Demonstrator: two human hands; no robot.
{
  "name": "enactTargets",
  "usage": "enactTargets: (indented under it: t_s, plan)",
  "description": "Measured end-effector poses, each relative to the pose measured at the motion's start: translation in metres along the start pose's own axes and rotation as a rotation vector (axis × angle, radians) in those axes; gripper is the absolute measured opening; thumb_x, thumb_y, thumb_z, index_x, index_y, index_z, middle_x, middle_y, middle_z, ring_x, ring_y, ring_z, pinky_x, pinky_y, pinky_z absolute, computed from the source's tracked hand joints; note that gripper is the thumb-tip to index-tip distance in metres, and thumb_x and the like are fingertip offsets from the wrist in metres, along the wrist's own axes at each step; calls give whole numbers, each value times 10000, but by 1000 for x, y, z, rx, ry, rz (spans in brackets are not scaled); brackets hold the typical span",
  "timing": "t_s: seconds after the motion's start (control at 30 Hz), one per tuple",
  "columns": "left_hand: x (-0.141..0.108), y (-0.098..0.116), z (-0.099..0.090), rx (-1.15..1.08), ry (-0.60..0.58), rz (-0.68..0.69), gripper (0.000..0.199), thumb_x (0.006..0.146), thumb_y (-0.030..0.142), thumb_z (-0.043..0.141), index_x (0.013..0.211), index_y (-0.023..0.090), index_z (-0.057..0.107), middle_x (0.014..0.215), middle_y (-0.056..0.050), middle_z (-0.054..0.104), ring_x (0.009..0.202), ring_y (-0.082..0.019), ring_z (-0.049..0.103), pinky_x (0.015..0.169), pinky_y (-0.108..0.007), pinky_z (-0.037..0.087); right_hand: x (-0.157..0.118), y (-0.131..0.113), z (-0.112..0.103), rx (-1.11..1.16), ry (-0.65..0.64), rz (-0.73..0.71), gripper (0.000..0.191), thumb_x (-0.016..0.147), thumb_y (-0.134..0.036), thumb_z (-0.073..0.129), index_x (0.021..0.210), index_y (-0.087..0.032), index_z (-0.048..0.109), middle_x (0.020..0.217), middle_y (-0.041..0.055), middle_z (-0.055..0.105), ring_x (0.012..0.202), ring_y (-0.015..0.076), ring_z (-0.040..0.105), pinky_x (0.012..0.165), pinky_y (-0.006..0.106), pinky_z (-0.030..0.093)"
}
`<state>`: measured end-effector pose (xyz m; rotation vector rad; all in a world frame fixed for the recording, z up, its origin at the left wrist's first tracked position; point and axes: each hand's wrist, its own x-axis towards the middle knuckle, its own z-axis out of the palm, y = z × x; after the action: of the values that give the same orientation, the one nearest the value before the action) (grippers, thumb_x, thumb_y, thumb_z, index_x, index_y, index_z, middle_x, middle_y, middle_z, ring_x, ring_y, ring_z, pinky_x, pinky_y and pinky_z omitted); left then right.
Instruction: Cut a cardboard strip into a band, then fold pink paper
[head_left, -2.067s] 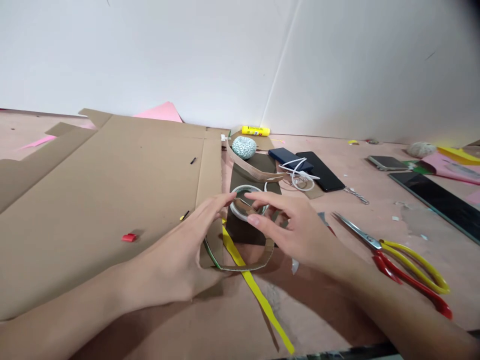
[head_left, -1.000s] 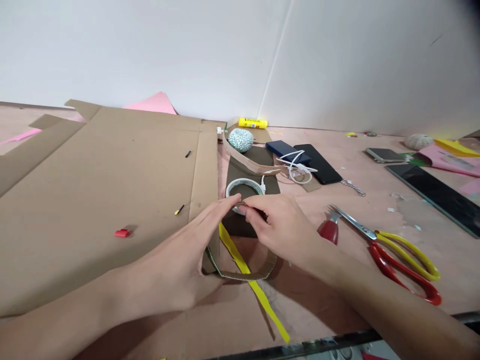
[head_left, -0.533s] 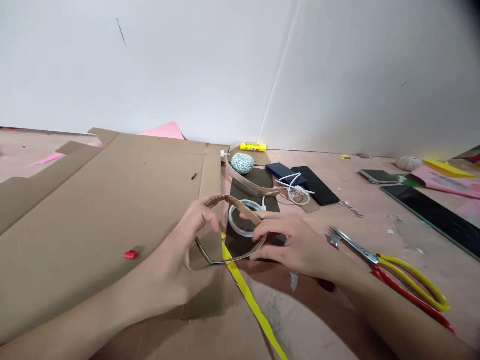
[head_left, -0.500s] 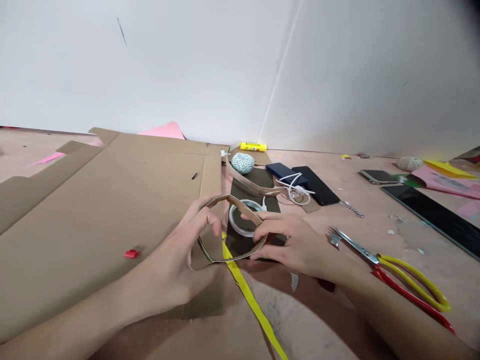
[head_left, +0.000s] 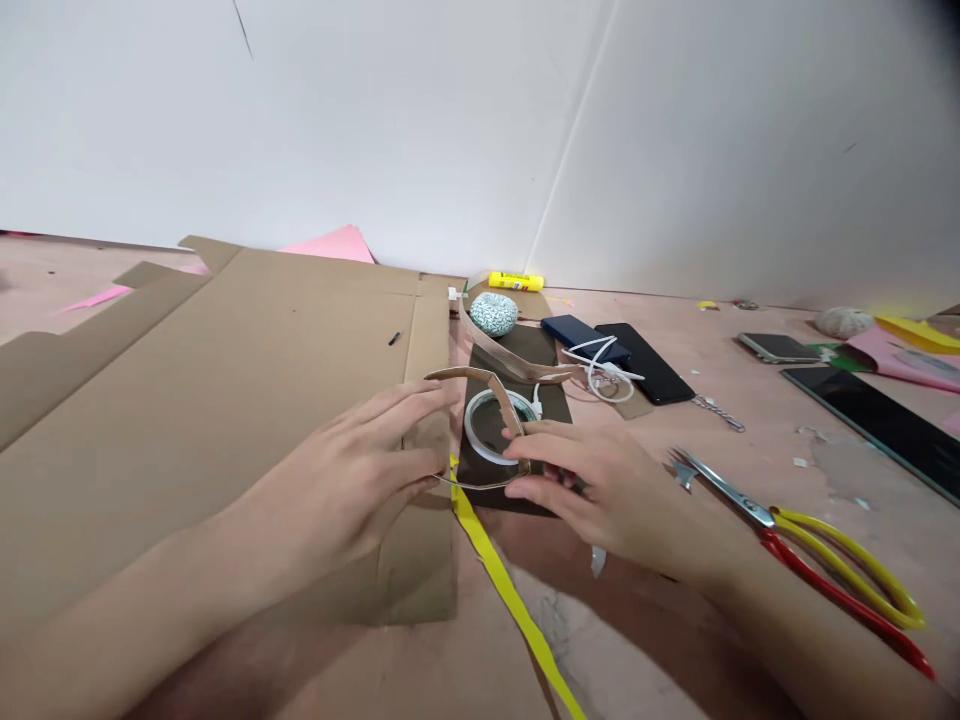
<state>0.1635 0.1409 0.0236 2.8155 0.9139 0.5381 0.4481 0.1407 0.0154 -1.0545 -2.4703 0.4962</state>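
Both hands hold a narrow loop of brown cardboard strip [head_left: 504, 412] with a green-tinged edge. My left hand [head_left: 352, 455] grips its left side above a large corrugated cardboard sheet [head_left: 210, 350]. My right hand [head_left: 592, 490] pinches its lower right side. The loop lies over a clear tape roll [head_left: 480, 428], which rests on a dark brown cardboard piece [head_left: 551, 400]. Its right side crosses the roll, and my right fingertips nearly touch the roll. A yellow paper strip [head_left: 499, 585] runs from under the loop toward me.
Behind the hands lie a curved cardboard strip [head_left: 510, 360], a speckled ball [head_left: 493, 314], a glue stick [head_left: 516, 281], a power bank [head_left: 576, 333], a white cable [head_left: 604, 370] and a black phone [head_left: 645, 362]. Red-and-yellow scissors [head_left: 772, 520] lie to the right.
The loop has moved up and farther over the tape roll. My left hand has flattened and shifted up with it, and my right hand has stayed on the loop's lower right.
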Motion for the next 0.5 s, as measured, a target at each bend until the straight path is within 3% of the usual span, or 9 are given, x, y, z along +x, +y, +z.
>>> enactTargets:
  t_s: [0.1,0.23,0.37,0.5]
  plan:
    - [3,-6,-1,-40,-44,54,339,1027,60,469,1163,233,727,1358,-38,726,1372,-217,585,1173,-378,399,-2,4,-4,-61,-81,-76,97,1044,-216,702,1104,-224,777,1040,7,793,877,182,705,762,301,444]
    - [2,3,3,-59,-59,50,368,944,-13,442,1038,246,685,1109,24,777,1071,-199,653,983,-384,368,-2,7,0,-127,-67,-132,145,1078,-258,653,1060,-230,795,974,13,784,813,177,690,678,303,399]
    - [1,16,11,-39,-29,6,172,1066,201,521,991,235,673,968,26,763,934,-201,641,1098,-427,266,1,2,6,-107,-30,-123,295,1117,-272,579,911,-188,773,806,-2,708,698,155,607,621,314,355]
    - [0,19,17,-25,24,-8,257,1113,226,483,984,236,706,854,37,729,835,-178,610,1109,-428,255,0,-6,10,-99,-52,-50,291,1120,-244,560,923,-206,771,882,7,751,758,168,650,657,313,386]
